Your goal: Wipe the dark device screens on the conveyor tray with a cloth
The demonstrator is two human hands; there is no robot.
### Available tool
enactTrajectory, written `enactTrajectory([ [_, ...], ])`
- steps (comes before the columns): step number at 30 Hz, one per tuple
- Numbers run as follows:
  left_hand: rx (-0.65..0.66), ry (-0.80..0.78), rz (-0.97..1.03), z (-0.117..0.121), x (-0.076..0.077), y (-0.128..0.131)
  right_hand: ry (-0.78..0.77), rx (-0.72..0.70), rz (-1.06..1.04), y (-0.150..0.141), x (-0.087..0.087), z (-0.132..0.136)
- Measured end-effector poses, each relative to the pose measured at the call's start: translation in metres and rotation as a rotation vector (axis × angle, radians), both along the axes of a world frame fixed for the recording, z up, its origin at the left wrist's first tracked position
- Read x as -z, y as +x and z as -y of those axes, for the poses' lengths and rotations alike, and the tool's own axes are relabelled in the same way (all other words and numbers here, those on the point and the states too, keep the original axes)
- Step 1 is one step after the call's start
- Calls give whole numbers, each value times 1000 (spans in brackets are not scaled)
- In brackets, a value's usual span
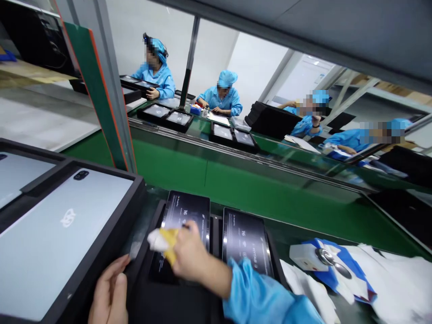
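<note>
Head view shows the right hand (189, 254) pinching a crumpled white-and-yellow cloth (164, 240) against the left dark glossy tablet screen (184, 216), wiping apparently midway, its neighbouring tablet (246, 240) seemingly untouched, while the left hand (110, 292) grips the black foam tray (168, 301).

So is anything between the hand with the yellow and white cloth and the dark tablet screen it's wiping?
Only the yellow and white cloth itself: the right hand presses it onto the dark tablet screen. Nothing else visible intervenes.
</note>
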State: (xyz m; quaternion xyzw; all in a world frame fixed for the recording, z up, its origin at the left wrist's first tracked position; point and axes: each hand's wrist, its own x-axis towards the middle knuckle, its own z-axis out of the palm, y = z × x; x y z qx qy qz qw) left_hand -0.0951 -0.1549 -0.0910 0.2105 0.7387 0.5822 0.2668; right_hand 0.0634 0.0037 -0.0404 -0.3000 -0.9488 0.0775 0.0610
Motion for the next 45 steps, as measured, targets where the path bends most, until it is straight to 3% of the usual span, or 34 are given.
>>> enactTrajectory([
  [2,13,-3,-52,2,-8,2,32,156,17,-6,-22,-26],
  [4,18,-1,-70,3,-14,4,66,158,12,-7,-21,-18],
  [7,21,12,-75,2,-14,6,106,-118,-78,5,18,44],
  [10,31,14,-83,3,-10,4,124,-249,-253,23,46,90],
  [12,46,2,-106,4,-8,2,86,-192,-264,32,37,77],
  [15,150,-33,-197,3,-8,1,56,155,-199,43,-6,4],
  [17,322,-74,-513,-1,-7,5,42,393,-139,50,-32,-46],
  [19,500,-102,-955,-6,-5,11,30,505,-99,56,-41,-69],
  [20,551,-101,-1131,-8,-3,14,26,506,-90,59,-38,-67],
  [22,573,-86,-1272,-11,0,19,21,412,-100,63,-21,-37],
  [25,539,-110,-1253,-12,4,24,-22,129,-165,70,11,34],
  [27,510,-178,-1233,-11,6,25,-65,-33,-241,75,20,63],
  [29,485,-230,-1222,-10,7,25,-79,-40,-274,77,13,58],
  [33,482,-249,-1215,-9,8,23,0,329,-164,71,-22,-18],
  [35,456,-260,-1228,-9,7,22,25,419,-116,69,-26,-38],
  [37,456,-249,-1237,-10,5,21,36,341,-121,71,-14,-25],
  [40,442,-199,-1233,-12,2,23,23,82,-210,80,18,40],
  [42,430,-183,-1228,-13,0,24,21,-7,-300,86,35,81],
  [44,436,-174,-1242,-14,-1,23,10,-52,-339,87,40,98],
  [45,444,-175,-1242,-14,0,23,-11,-75,-328,86,37,94],
])
